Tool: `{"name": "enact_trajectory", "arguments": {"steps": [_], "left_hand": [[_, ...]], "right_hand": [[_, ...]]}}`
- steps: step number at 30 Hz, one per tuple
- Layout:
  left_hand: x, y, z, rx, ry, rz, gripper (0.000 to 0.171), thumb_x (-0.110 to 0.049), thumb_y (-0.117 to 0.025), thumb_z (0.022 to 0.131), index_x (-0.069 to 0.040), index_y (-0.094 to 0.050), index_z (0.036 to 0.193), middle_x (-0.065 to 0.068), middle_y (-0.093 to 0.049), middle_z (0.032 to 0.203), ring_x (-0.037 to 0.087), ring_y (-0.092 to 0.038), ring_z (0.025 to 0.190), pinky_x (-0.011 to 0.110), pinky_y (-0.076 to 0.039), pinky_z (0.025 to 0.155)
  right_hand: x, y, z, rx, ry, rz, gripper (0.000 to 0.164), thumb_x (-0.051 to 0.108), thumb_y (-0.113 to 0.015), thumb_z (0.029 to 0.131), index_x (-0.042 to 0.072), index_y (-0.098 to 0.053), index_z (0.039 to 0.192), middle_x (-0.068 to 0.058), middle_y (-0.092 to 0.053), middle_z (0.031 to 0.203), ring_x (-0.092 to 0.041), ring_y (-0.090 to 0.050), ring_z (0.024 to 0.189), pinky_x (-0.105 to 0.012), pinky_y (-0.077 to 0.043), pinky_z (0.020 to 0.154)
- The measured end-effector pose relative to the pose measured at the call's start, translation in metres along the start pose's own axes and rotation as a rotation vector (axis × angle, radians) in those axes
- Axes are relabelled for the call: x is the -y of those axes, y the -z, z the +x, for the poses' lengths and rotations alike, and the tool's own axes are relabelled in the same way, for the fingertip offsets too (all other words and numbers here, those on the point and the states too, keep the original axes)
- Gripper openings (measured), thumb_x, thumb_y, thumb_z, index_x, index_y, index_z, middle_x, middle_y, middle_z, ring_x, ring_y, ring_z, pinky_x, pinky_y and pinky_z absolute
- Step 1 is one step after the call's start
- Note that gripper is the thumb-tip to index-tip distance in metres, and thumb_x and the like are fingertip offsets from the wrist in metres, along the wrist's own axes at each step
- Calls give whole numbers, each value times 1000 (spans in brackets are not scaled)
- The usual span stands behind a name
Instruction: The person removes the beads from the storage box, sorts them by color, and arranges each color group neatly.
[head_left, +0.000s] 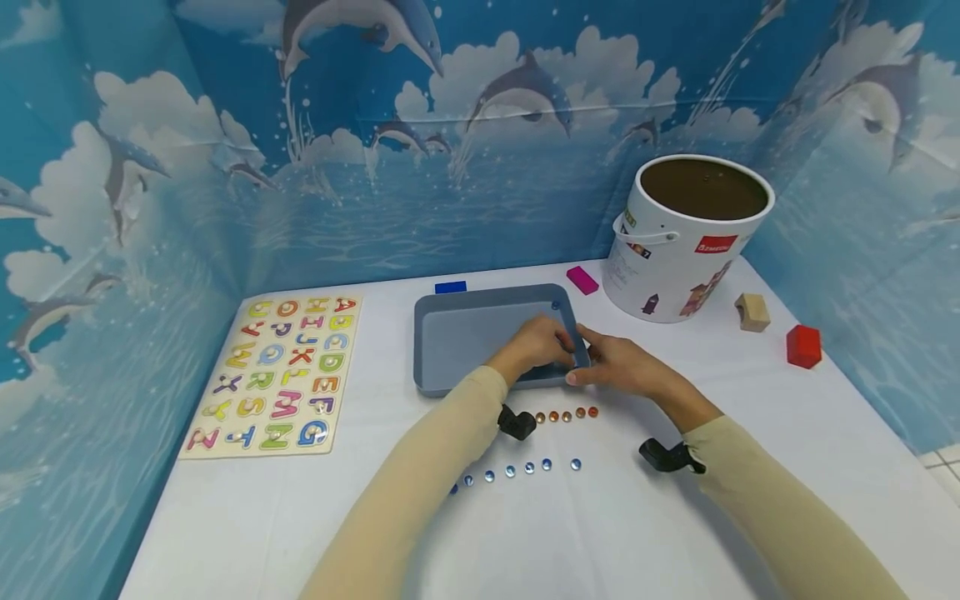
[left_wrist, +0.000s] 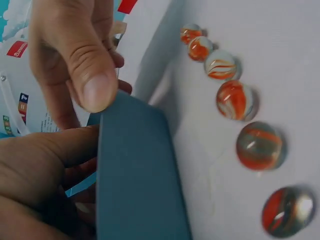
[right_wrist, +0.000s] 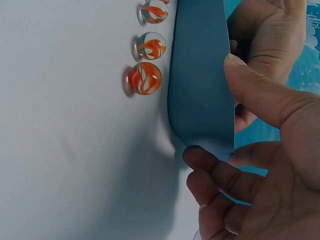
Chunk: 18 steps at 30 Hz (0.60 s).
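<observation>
A grey-blue tray [head_left: 480, 301] lies at mid-table, with one small blue marble [head_left: 555, 305] in its far right corner. My left hand [head_left: 542, 342] reaches over the near wall into the tray's right end, fingers pointing down and bent. I cannot tell whether those fingers pinch anything, as the wall hides their tips. At the near right corner my right hand [head_left: 626, 365] grips the tray, thumb on the rim and fingers around the outside. In front of the tray runs a row of orange-swirled marbles [left_wrist: 235, 100]. Nearer to me is a row of blue marbles [head_left: 529, 467].
An alphabet puzzle board [head_left: 272, 377] lies at the left. A white bucket [head_left: 675, 258] stands at the back right, with a magenta block [head_left: 582, 280] beside it. A wooden arch block [head_left: 752, 312] and a red block [head_left: 804, 347] sit farther right. Behind the tray is a blue block [head_left: 450, 287].
</observation>
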<state>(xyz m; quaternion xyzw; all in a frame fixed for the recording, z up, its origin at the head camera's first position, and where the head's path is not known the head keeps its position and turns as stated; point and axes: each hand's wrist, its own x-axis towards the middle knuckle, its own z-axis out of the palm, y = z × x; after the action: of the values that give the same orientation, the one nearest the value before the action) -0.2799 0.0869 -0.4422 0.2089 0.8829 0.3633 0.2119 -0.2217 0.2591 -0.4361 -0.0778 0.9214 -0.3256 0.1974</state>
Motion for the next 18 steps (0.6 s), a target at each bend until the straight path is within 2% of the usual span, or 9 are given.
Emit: {"name": "enact_trajectory", "arguments": {"steps": [5, 11, 15, 18], "left_hand": [[0, -9, 0, 63, -39, 89, 5, -12, -79, 88, -7, -79, 90, -2, -67, 78, 10, -55, 73, 19, -45, 63], [-1, -13, 1, 75, -43, 159, 9, -15, -75, 93, -9, -80, 89, -4, -66, 75, 10, -55, 74, 19, -44, 64], [0, -12, 0, 71, -31, 116, 10, -15, -75, 93, -8, -80, 88, -3, -67, 76, 11, -56, 74, 20, -45, 64], [4, -8, -2, 51, -20, 35, 10, -15, -77, 91, -8, -79, 85, -3, -67, 76, 11, -55, 72, 21, -46, 62]], "right_hand": [[0, 3, 0, 16, 11, 16, 100, 38, -76, 91, 0, -16, 162, -17, -62, 109, -28, -57, 96, -38, -48, 79], [-1, 4, 2, 26, 23, 26, 101, 36, -77, 91, -1, -15, 162, -14, -63, 102, -26, -57, 91, -35, -46, 75], [-3, 4, 2, 24, 10, 17, 101, 37, -77, 91, 0, -14, 162, -13, -63, 101, -25, -57, 91, -35, -46, 76], [-4, 4, 2, 27, 3, 19, 101, 37, -77, 91, 2, -14, 163, -13, -63, 102, -26, -57, 91, -36, -47, 77]]}}
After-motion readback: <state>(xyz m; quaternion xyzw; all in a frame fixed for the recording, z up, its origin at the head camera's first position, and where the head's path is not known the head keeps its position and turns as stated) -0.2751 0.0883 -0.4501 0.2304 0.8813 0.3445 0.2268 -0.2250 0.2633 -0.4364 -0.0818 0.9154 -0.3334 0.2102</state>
